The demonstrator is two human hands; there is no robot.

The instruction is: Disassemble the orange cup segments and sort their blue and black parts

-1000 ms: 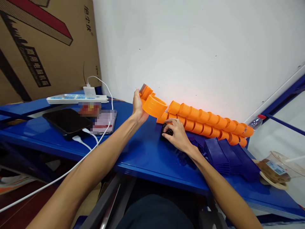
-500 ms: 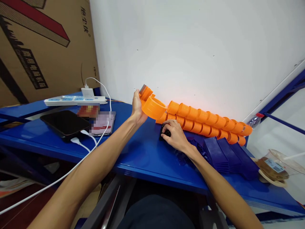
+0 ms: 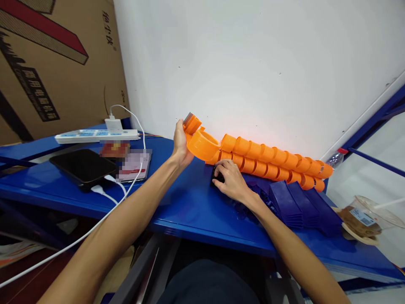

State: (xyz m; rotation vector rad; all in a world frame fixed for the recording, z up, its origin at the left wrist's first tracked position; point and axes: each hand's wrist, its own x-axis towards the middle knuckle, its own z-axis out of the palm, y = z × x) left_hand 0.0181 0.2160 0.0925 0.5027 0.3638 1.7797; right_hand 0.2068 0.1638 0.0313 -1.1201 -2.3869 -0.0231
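Note:
My left hand (image 3: 182, 145) is wrapped round an orange plastic part (image 3: 203, 145) with a wide ring, held above the blue table (image 3: 186, 198). A small grey piece shows at its upper end. My right hand (image 3: 230, 179) has its fingers curled on a small black object (image 3: 217, 175), partly hidden under them, on the table. Behind that hand, two rows of orange rings (image 3: 261, 157) run to the right along the wall. Dark blue flat parts (image 3: 286, 203) lie stacked to the right of my right hand, with smaller dark blue pieces beside my wrist.
On the left are a power strip (image 3: 95, 136), a black device (image 3: 84, 166) with white cables, a phone (image 3: 134, 165) and a large cardboard box (image 3: 63, 71). A plastic cup (image 3: 362, 217) stands at the right edge; a bottle (image 3: 336, 158) lies behind the orange rows.
The view has shifted slightly. Both hands keep nearly the same pose on what they hold.

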